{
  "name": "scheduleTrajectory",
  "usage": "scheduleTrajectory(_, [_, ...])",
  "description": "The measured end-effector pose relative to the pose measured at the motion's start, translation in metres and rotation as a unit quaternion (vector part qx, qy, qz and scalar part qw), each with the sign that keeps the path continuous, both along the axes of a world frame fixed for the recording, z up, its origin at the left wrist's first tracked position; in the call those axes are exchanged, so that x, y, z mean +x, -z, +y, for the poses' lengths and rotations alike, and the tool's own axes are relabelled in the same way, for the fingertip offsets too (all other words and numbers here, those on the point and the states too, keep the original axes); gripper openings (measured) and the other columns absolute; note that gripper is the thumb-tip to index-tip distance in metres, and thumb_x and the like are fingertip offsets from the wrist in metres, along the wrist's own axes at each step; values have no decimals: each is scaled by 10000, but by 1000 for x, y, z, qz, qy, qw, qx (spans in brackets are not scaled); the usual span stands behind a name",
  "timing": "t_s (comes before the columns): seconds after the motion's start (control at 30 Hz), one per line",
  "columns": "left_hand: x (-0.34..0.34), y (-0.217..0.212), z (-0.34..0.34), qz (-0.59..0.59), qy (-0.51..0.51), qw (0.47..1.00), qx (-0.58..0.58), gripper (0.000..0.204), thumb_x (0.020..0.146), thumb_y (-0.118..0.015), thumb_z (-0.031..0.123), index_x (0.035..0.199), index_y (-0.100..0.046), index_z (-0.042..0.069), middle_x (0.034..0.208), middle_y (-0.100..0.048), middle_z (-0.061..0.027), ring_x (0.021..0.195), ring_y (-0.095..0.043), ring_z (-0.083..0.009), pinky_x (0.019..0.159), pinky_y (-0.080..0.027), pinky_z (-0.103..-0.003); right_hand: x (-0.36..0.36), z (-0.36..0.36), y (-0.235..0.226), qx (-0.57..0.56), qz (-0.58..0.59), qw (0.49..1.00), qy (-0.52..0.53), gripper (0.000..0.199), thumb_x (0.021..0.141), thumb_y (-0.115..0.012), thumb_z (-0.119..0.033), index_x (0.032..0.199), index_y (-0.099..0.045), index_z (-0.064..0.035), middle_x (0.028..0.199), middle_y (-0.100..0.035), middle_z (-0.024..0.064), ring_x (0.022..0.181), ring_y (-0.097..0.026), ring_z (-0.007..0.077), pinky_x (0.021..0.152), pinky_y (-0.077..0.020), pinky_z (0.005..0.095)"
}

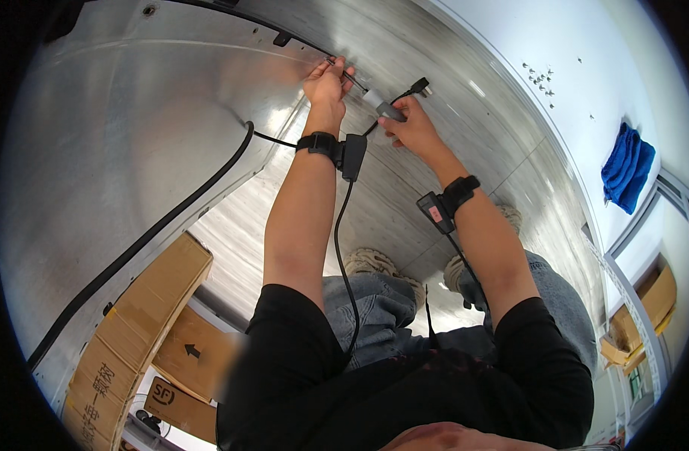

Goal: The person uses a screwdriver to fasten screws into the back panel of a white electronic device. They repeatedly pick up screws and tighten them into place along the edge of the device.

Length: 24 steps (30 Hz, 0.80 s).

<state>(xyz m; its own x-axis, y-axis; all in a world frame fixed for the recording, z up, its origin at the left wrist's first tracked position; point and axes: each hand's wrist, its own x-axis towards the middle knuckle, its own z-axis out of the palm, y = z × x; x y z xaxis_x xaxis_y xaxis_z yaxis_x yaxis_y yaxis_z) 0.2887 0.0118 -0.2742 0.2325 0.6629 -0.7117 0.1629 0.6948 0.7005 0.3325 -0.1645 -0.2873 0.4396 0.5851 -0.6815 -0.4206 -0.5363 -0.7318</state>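
Note:
A screwdriver (390,110) with a grey and white handle is gripped in my right hand (418,131). Its thin shaft slants up and left to the edge of a large metal panel (156,150). At that edge, my left hand (327,86) has its thumb and fingers curled around the shaft's tip end. What they pinch there is too small to make out. A black power cord with a plug (420,88) runs behind my hands, its plug just above my right hand.
Several small screws (540,78) lie on the white surface at the right, with a blue cloth (628,169) farther along it. Cardboard boxes (138,342) stand at the lower left. A thick black cable (156,229) crosses the metal panel. Wood-look floor (405,203) lies below my hands.

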Motion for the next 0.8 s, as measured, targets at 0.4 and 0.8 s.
scheduleTrajectory(0.4, [1,1,-1,-6,-15,1000,2,190,835,-622,18,989,-531,82,960,-672,-53,706,-642,-139,541,-471,-242,-5,-1,21,41,-127,990,-38,526,729,-732,-119,1194,-513,-9,1067,-579,155,892,-596,258,782,-480,350])
scheduleTrajectory(0.8, [-4,17,5,-22,7,1000,12,113,846,-621,51,925,-563,108,924,-681,-25,656,-591,-107,515,-439,-224,-7,0,17,40,25,998,49,443,792,-686,-200,1178,-543,-38,1054,-589,162,880,-592,271,801,-462,338])
